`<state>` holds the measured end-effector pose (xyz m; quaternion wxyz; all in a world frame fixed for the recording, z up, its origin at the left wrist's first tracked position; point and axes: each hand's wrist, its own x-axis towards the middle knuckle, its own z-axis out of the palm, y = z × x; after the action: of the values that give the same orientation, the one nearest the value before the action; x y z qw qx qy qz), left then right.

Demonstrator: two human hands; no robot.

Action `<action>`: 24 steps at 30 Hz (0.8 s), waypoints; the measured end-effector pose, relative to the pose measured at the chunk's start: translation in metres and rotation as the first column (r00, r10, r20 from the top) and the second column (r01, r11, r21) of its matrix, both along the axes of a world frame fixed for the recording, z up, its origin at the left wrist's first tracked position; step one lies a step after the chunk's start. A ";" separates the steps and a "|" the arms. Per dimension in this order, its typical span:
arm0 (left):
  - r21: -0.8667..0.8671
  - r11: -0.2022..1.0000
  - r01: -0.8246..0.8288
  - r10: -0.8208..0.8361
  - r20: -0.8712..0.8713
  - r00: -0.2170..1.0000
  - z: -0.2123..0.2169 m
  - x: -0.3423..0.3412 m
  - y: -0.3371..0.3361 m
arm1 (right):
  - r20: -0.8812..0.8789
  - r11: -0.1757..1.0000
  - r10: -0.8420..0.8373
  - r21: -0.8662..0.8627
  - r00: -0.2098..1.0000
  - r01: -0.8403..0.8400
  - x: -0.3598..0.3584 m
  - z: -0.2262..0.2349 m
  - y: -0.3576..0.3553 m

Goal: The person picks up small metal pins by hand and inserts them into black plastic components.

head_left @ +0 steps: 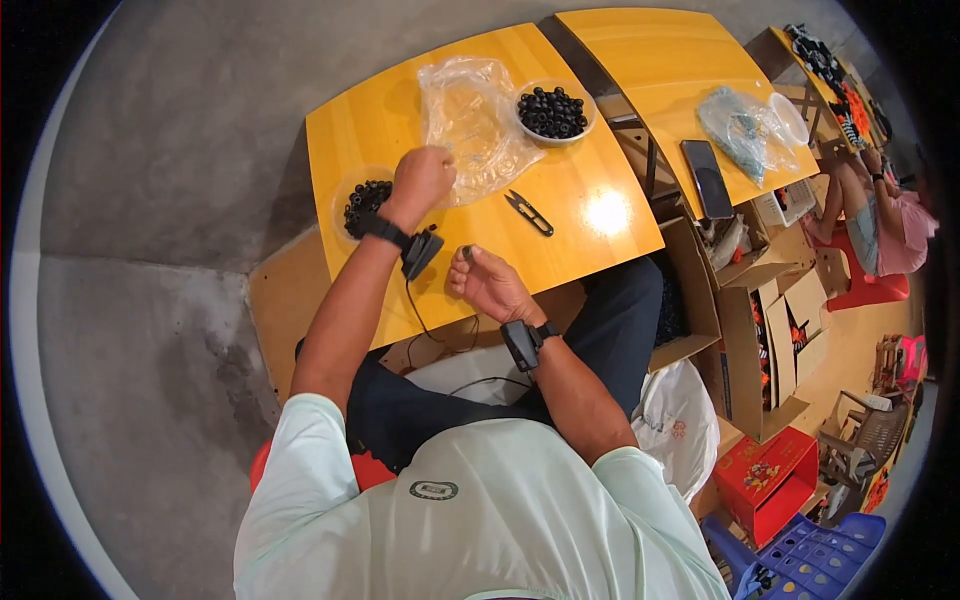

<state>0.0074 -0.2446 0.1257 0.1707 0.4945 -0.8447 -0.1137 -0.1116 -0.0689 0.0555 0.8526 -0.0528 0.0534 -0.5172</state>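
My left hand point(423, 184) is closed above the table, between a clear bowl point(338, 203) of small black round pieces point(366, 206) and a crumpled clear plastic bag point(462, 98). What its fingers hold, if anything, is hidden. Closer to my body, my right hand point(494, 286) is turned partly palm up with its fingers curled. A small dark thing point(468, 254) shows at its thumb tip, too small to name. A pair of black thread snips point(530, 214) lies to the right of both hands, touched by neither.
A second bowl point(592, 122) of black pieces stands at the far right of the yellow table point(590, 255). On the neighbouring table point(630, 50) lie a phone point(707, 178) and a plastic bag point(745, 135). Open cardboard boxes point(742, 350) stand at right; another person point(885, 225) sits beyond.
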 end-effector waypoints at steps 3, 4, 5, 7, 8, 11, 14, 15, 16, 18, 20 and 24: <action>-0.038 0.999 0.028 -0.028 -0.019 0.999 -0.007 -0.019 -0.031 | -0.005 1.000 -0.002 0.000 1.000 0.002 0.002 -0.001 0.000; -0.023 0.999 0.035 -0.035 -0.004 0.999 -0.010 -0.023 -0.040 | -0.001 1.000 0.002 0.002 1.000 -0.002 0.003 -0.001 0.000; -0.019 0.999 0.042 -0.042 -0.005 0.999 -0.012 -0.028 -0.045 | -0.002 1.000 -0.005 0.006 1.000 0.005 0.002 -0.001 0.000; 0.040 0.996 0.081 -0.088 0.233 0.968 -0.016 -0.035 -0.054 | -0.016 1.000 -0.006 0.020 1.000 0.007 0.003 0.001 0.000; 0.044 0.995 0.089 -0.096 0.232 0.968 -0.018 -0.039 -0.057 | -0.017 1.000 -0.014 0.025 1.000 0.014 0.002 -0.001 0.000; 0.037 0.995 0.093 -0.098 0.216 0.971 -0.024 -0.042 -0.065 | -0.018 1.000 -0.001 0.013 1.000 0.001 0.001 -0.002 -0.001; -0.006 0.996 0.093 -0.089 0.241 0.966 -0.029 -0.039 -0.068 | -0.023 1.000 -0.013 0.001 1.000 0.013 0.001 0.000 -0.001; 0.012 0.994 0.107 -0.107 0.209 0.972 -0.028 -0.039 -0.068 | -0.020 1.000 -0.009 0.003 1.000 0.009 0.000 -0.001 -0.002; 0.029 0.992 0.121 -0.125 0.177 0.976 -0.028 -0.040 -0.068 | -0.017 1.000 -0.005 0.005 1.000 0.006 -0.001 -0.002 -0.002; 0.041 0.994 0.099 -0.104 0.163 0.981 -0.027 -0.038 -0.067 | -0.008 1.000 -0.008 0.002 1.000 0.008 0.000 -0.001 -0.001; 0.049 0.996 0.073 -0.079 0.152 0.985 -0.026 -0.032 -0.067 | 0.002 1.000 -0.007 -0.004 1.000 0.007 0.001 -0.001 -0.001; -0.086 0.991 0.104 -0.111 -0.084 0.990 -0.010 -0.024 -0.053 | -0.005 1.000 -0.009 -0.013 1.000 0.009 0.002 -0.004 -0.002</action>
<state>-0.0171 -0.2977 0.1154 0.2215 0.4352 -0.8657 -0.1101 -0.1093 -0.0705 0.0513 0.8496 -0.0596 0.0526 -0.5214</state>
